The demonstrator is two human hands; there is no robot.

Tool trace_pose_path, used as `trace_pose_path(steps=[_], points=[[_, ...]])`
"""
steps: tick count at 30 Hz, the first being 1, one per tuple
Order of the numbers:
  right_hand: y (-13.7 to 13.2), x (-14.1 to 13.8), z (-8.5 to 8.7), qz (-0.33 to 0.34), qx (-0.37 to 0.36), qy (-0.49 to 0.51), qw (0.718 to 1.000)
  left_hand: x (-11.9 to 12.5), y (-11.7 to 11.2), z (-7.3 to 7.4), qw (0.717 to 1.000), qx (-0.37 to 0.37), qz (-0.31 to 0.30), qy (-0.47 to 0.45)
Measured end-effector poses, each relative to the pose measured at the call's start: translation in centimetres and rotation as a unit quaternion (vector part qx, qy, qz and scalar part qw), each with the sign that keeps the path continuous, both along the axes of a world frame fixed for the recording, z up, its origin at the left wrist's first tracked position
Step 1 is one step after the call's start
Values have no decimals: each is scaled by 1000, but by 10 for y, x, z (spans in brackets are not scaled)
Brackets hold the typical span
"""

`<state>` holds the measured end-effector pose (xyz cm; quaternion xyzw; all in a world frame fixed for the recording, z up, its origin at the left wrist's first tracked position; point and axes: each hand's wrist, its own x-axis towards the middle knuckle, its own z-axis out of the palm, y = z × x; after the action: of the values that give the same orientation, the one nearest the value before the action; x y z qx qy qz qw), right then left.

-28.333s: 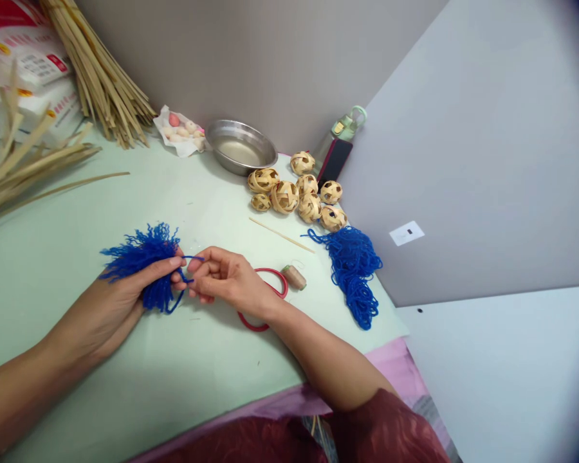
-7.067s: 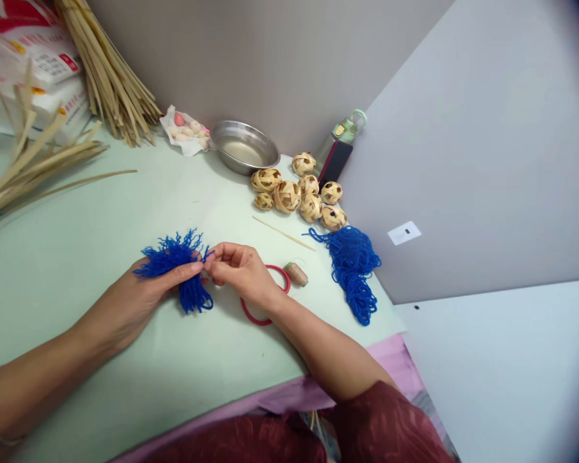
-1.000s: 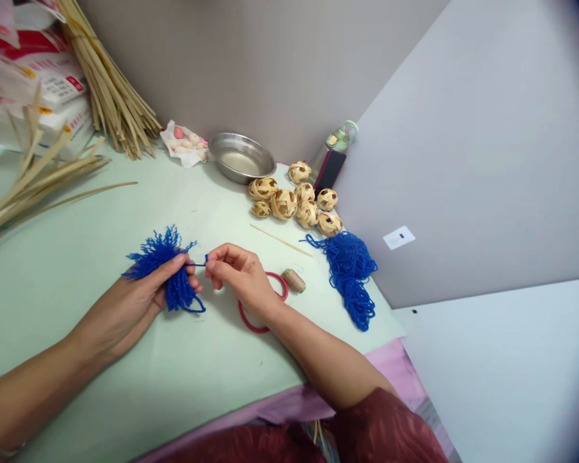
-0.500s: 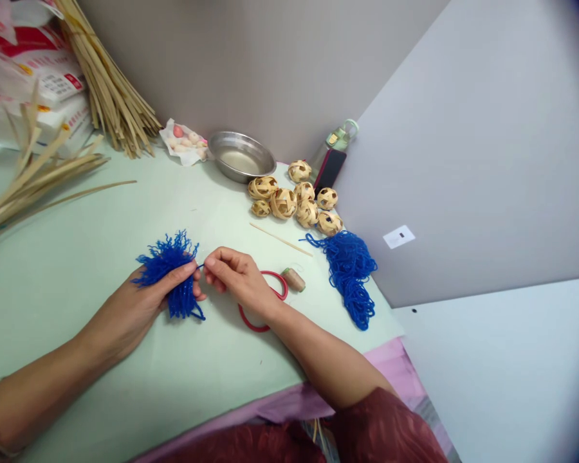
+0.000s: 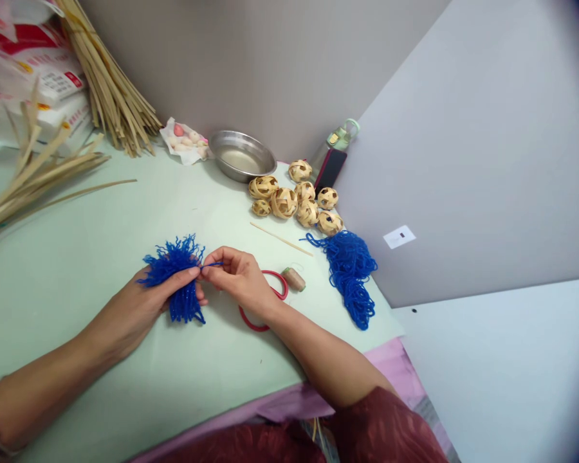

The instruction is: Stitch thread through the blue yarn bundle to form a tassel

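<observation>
A bundle of blue yarn [image 5: 186, 305] with frayed, wavy ends is pinched in my left hand [image 5: 159, 289], its thumb lying across the middle. The strands fan out above the thumb and hang down below it. Close beside, my right hand [image 5: 234, 273] is closed on a thin strand of blue yarn [image 5: 215, 264] that runs to the bundle at the left thumb tip. Under and beside my right wrist lie scissors with red handles [image 5: 253, 324], their blades hidden. A spool of tan thread [image 5: 295, 280] rests just right of them.
A heap of blue yarn [image 5: 350, 270] lies at the right, below several woven balls [image 5: 284, 203]. Behind stand a metal bowl [image 5: 244, 154], a phone [image 5: 331, 170] and a green bottle [image 5: 340, 136]. Flat strips [image 5: 110, 83] fill the left back; a thin stick [image 5: 280, 238] lies mid-table.
My right fingers have shifted to meet the left thumb tip, and the strand's end now shows above them. The yarn bundle has moved slightly right and down.
</observation>
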<state>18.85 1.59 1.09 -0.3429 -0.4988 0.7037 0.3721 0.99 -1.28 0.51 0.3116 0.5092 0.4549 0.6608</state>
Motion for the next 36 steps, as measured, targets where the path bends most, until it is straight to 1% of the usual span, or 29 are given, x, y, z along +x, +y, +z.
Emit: trace_pose_path(steps=[3, 6, 12, 16, 21, 24, 27, 29, 34, 36], points=[[-1, 0, 0, 7, -21, -1, 1000, 0, -1, 0, 1000, -8, 3, 9], [-2, 0, 2, 9, -38, -6, 999, 1, -1, 3, 1000, -22, 14, 1], [-2, -1, 5, -14, -60, -25, 998, 0, 1, 8, 999, -37, 10, -27], [-2, -1, 5, -20, -55, -34, 998, 1, 0, 8, 999, -30, 26, -9], [-1, -1, 3, -19, -64, -47, 997, 2, 0, 6, 999, -23, 24, 21], [-2, -1, 3, -13, -87, -34, 996, 1, 1, 8, 999, -8, 38, 13], [-3, -1, 5, -14, -91, -35, 995, 1, 2, 10, 999, -11, 39, 4], [-3, -1, 6, -17, -90, -37, 995, 1, 2, 9, 1000, -9, 29, 9], [-1, -2, 3, -19, -82, -49, 995, -4, 1, 0, 998, 8, -3, 55], [-1, -2, 2, -12, -86, -45, 995, -4, 1, -1, 998, 10, -2, 64]])
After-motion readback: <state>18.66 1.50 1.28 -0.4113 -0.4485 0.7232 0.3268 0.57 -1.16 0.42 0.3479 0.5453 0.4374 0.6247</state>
